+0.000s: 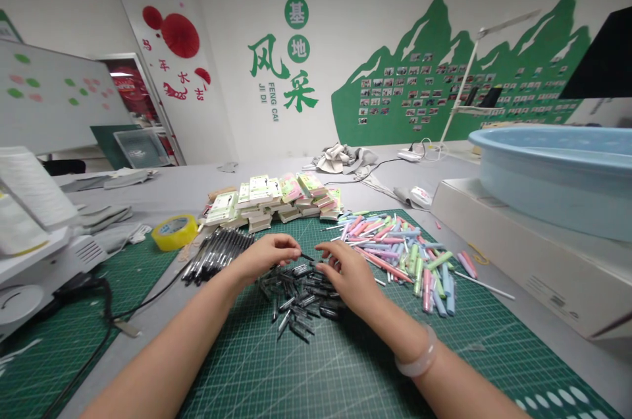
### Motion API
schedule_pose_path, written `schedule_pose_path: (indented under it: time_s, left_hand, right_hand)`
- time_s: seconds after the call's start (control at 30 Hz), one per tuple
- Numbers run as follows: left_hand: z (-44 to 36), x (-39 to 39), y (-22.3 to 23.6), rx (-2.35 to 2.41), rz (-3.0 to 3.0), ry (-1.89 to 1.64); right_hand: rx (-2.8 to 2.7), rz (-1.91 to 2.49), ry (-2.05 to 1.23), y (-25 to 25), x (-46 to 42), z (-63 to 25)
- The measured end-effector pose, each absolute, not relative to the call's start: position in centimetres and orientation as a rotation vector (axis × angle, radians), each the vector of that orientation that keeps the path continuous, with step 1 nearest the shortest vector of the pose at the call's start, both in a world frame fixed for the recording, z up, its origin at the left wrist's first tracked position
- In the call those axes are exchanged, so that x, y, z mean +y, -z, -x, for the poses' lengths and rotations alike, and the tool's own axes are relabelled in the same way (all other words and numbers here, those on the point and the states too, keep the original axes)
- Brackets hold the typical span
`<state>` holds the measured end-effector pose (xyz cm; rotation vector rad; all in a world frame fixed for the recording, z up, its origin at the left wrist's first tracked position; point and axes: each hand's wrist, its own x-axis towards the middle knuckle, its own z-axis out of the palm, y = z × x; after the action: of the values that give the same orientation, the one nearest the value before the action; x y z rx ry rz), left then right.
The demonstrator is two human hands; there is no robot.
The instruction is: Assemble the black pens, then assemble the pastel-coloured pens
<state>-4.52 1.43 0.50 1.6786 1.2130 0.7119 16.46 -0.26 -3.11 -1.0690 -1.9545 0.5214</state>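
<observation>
A white wall painted with green mountains and green characters backs a long grey table, and on the near part of the table lies a green cutting mat ruled with a fine grid. In the middle of the mat sits a loose heap of small black pen parts, short dark pieces lying every way. The left hand rests at the far left edge of that heap, its fingers curled and thumb and forefinger pressed together on a thin black piece at their tips. The right hand lies on the right side of the heap, palm down, fingers bent and loosely spread over the pieces, touching them; whether it grips one cannot be told. A pale bangle circles the right wrist. Just left of the left hand lies a row of black pens, side by side. To the right of the hands spreads a scatter of pastel pen barrels, pink, blue and green. Beyond the hands stand stacked small packs, and a yellow tape roll lies to the left. A light blue basin rests on a white box at right.
</observation>
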Motion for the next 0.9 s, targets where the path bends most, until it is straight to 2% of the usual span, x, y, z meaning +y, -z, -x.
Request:
schedule_pose_path:
  time_s: [0.2, 0.33, 0.4, 0.5, 0.9]
  left_hand:
    - [2.8, 0.2, -1.5, 1.071, -1.714, -0.725]
    - [5.1, 1.8, -1.2, 1.516, -2.055, -0.631]
    - [6.5, 2.6, -0.6, 1.797, -2.184, -0.412]
    - [7.5, 3.1, 0.5, 1.914, -2.21, -0.2]
    - [7.9, 3.6, 1.5, 1.995, -2.236, -0.243]
  right_hand:
    - [-2.0, 0.996, -0.591, 2.7, -0.9, -16.1]
    - [-1.961, 1.041, -0.675, 3.1, -0.4, -16.3]
    - [-1.956, 1.073, -0.679, 3.3, -0.2, -16.3]
    - [-1.985, 1.082, -0.636, 3.4, -0.1, -16.3]
    - [-2.05, 1.099, -0.549, 3.4, -0.2, -16.4]
